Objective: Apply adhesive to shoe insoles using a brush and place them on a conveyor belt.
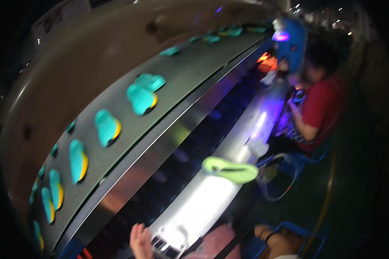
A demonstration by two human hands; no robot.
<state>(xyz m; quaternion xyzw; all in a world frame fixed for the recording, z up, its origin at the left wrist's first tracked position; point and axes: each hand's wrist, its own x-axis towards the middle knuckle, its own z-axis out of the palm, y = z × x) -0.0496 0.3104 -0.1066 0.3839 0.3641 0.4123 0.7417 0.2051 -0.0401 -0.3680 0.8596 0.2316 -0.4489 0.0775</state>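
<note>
My left hand (141, 241) is raised at the lower edge, beside the near end of a long pale work ledge (194, 207). Its fingers point up, slightly spread, and nothing shows in them. On the right, what seems to be my right hand (261, 232) has a dark band at the wrist. It is beside a blue chair frame (289, 224), and its fingers are blurred. A lime-green shoe sole (242, 173) with a dark mark along its middle lies across the ledge, apart from both hands.
To the left, a dark conveyor belt (129, 134) carries several teal soles (77, 162) with yellow edges. A metal rail (160, 142) borders it. Ahead, a person in a red shirt (326, 101) sits by a blue lamp-lit machine (291, 45). A pale cable (289, 190) loops right of the ledge.
</note>
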